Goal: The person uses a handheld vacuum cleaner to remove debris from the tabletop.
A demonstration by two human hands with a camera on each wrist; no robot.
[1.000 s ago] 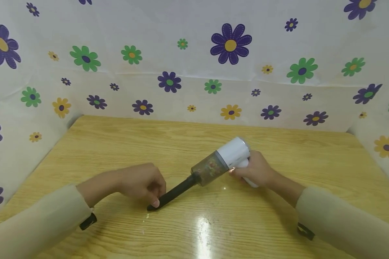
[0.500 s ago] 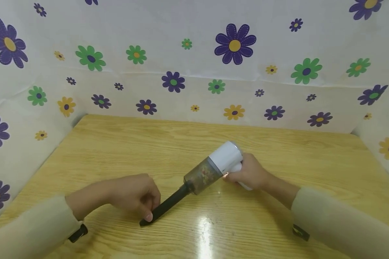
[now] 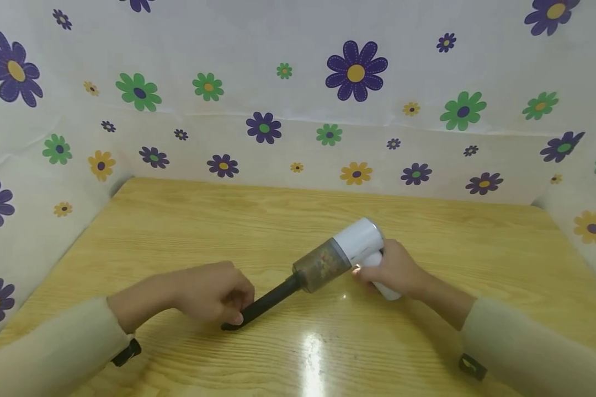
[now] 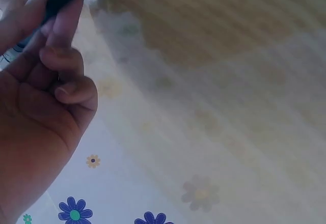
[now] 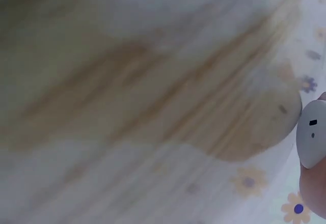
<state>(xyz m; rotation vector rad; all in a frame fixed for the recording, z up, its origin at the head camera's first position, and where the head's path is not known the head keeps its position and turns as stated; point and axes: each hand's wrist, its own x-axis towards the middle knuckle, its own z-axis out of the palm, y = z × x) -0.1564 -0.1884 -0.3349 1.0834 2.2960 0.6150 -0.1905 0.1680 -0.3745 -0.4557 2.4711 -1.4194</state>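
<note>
A white handheld vacuum cleaner (image 3: 358, 241) slants across the middle of the head view. Its smoky see-through dust cup (image 3: 323, 266) has mixed coloured bits inside. From the cup a black narrow nozzle (image 3: 270, 298) runs down left to the tabletop. My left hand (image 3: 213, 292) pinches this nozzle near its tip, and the left wrist view shows the dark tip (image 4: 60, 1) between thumb and fingers. My right hand (image 3: 397, 270) grips the white handle. At the right wrist view's edge, the handle's rounded end (image 5: 311, 132) sticks out of the hand; most of the grip is hidden.
The glossy wood-patterned tabletop (image 3: 218, 220) lies under both arms, with a bright light reflection near the front. White cloth (image 3: 298, 33) printed with purple, green and yellow flowers walls it in at the back and sides. A dark strap hangs at each sleeve.
The vacuum cleaner and both hands shifted towards me and left, then partly back up and right. Pale crumbs seen by the nozzle tip a second ago are no longer visible. Both grips stay the same.
</note>
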